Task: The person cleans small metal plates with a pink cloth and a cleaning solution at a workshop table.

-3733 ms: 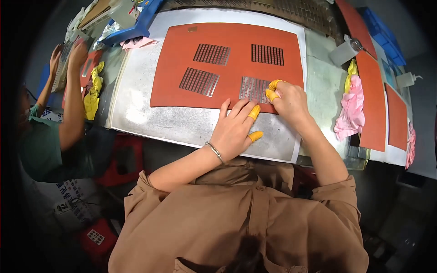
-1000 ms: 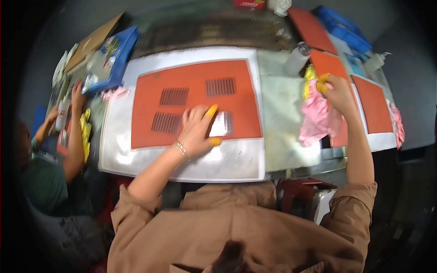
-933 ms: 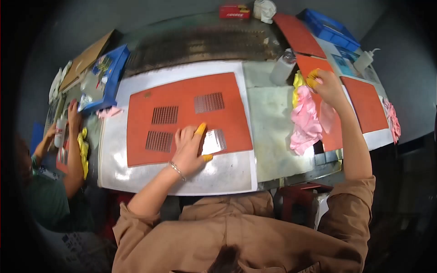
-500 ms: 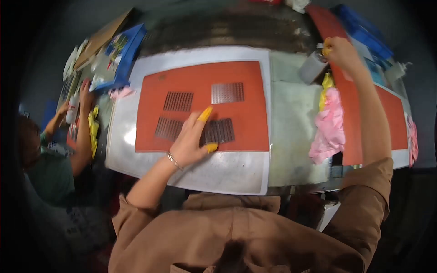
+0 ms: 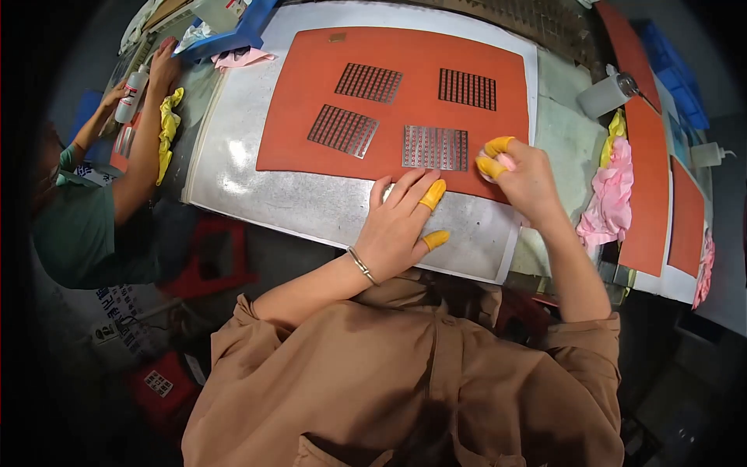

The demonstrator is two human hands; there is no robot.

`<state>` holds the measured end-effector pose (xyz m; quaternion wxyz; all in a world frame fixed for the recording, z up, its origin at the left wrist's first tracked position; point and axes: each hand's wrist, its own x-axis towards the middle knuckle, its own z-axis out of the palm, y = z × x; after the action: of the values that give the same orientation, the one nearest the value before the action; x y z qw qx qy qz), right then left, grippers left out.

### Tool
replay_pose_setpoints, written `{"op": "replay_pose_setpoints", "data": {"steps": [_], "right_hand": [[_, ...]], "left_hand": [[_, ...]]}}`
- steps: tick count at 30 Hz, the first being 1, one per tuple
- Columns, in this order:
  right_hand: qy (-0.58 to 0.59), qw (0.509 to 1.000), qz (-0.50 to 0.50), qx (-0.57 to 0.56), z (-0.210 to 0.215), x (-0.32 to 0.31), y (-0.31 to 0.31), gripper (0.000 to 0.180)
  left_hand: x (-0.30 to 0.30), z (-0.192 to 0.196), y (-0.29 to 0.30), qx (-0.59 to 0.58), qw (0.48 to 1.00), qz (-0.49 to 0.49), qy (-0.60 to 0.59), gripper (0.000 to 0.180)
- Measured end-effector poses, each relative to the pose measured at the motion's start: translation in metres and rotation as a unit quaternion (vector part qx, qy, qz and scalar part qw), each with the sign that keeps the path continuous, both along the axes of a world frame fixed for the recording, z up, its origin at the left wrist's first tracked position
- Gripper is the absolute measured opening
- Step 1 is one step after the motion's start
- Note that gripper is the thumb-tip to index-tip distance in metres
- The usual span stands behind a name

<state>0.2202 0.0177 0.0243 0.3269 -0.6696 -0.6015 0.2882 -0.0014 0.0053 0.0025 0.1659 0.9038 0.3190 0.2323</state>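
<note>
An orange-red mat [image 5: 436,58] bears several thin dark sheets with rows of small grid openings. The closest one, a shinier perforated sheet [image 5: 436,148], lies by the mat's near edge. At that edge my left hand [image 5: 397,226] rests with fingers stretched out, their tips just short of the sheet; yellow finger cots cover its thumb and index finger. My right hand [image 5: 523,175] is closed on a small pinkish-white wad [image 5: 507,162] at the mat's right side, beside the same sheet. Yellow cots cover its gripping fingertips too.
At right stand a translucent bottle [image 5: 603,96] with a dark cap and a crumpled pink cloth [image 5: 611,194]. A blue tray [image 5: 241,35] is at the far left. A co-worker's arm [image 5: 148,124] works at the left near a yellow cloth [image 5: 169,132] and a white bottle [image 5: 132,95].
My right hand has left the translucent bottle and come to the mat's right side. My left hand has drawn back from the sheets to the near edge. The whole view has shifted.
</note>
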Motion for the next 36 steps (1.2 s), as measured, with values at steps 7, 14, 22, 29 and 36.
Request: {"op": "replay_pose_setpoints", "data": {"steps": [7, 14, 22, 29, 36], "right_hand": [[-0.203, 0.975, 0.017, 0.091, -0.019, -0.035, 0.005, 0.014], [-0.264, 0.957, 0.031, 0.116, -0.02, -0.038, 0.022, 0.011], [-0.289, 0.945, 0.018, 0.149, -0.02, -0.035, 0.049, 0.014], [-0.315, 0.942, 0.037, 0.109, -0.021, -0.033, 0.032, 0.013], [-0.265, 0.944, 0.078, 0.177, -0.025, -0.028, 0.025, 0.013]], "left_hand": [[0.003, -0.006, -0.005, 0.005, 0.999, 0.043, -0.002, 0.053], [0.001, -0.006, -0.008, -0.02, 0.998, 0.057, 0.006, 0.054], [0.004, -0.002, -0.004, 0.001, 0.998, 0.062, 0.014, 0.055], [0.008, -0.004, -0.012, -0.022, 0.998, 0.061, 0.026, 0.055], [0.006, -0.007, -0.007, -0.016, 0.997, 0.074, 0.023, 0.056]]}}
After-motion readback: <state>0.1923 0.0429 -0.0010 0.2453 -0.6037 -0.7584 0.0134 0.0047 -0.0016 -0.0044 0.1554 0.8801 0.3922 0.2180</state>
